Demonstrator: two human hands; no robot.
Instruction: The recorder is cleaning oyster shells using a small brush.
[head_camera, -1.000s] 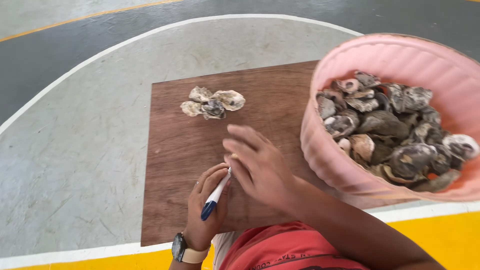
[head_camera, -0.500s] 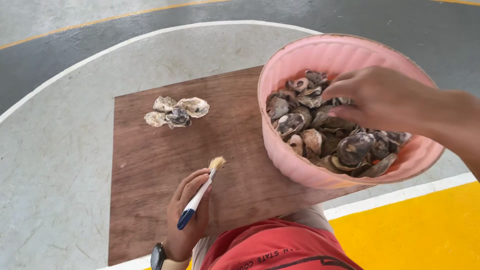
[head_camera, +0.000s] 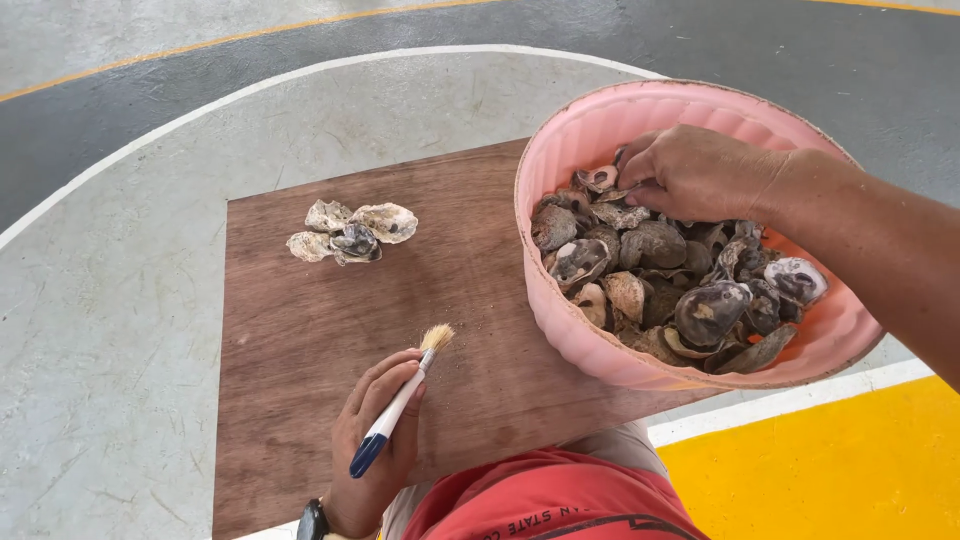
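Note:
My left hand (head_camera: 372, 445) rests on the brown wooden board (head_camera: 300, 330) and holds a small brush (head_camera: 398, 408) with a white and blue handle, bristles pointing up and away from me. My right hand (head_camera: 700, 172) reaches into the pink ribbed basin (head_camera: 600, 340), fingers curled down among the grey oyster shells (head_camera: 660, 280) at its far side. Whether it grips a shell is hidden by the fingers. A small cluster of shells (head_camera: 350, 232) lies on the board's far left part.
The board lies on a painted concrete floor with a white curved line (head_camera: 250, 85), grey bands and a yellow patch (head_camera: 830, 460) at the lower right. The basin sits on the board's right edge. My red shirt (head_camera: 540, 500) shows at the bottom.
My right hand left the board beside the brush and moved into the basin, reaching the shells at its far side. The left hand keeps the brush, bristles now raised off the board.

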